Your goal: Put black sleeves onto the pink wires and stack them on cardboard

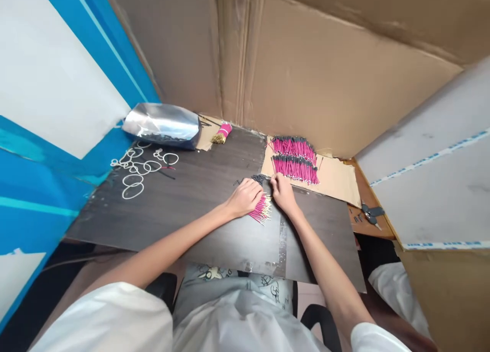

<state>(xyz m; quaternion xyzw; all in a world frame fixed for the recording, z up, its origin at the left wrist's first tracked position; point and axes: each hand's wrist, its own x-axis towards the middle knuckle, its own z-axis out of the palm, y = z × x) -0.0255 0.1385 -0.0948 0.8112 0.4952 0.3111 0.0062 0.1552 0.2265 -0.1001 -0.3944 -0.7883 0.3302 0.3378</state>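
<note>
On the dark table (199, 209), my left hand (245, 196) is closed over a bundle of pink wires (260, 212). Their pale tips fan out below and to the right of my fingers, while black ends stick out above the hand. Close by on the right, my right hand (282, 192) has its fingers curled together at the lower left edge of a cardboard sheet (339, 181). Whatever those fingers pinch, if anything, is too small to make out. Just beyond it, pink wires with black ends lie in two rows (294, 169) on the cardboard.
Several pale rubber bands (133, 181) lie scattered at the left, before a silver bag (163, 124). A banded bundle of pink wires (222, 133) lies near the back. Dark-handled cutters (371, 214) rest on the wooden surface at right. Cardboard walls (306, 71) rise behind.
</note>
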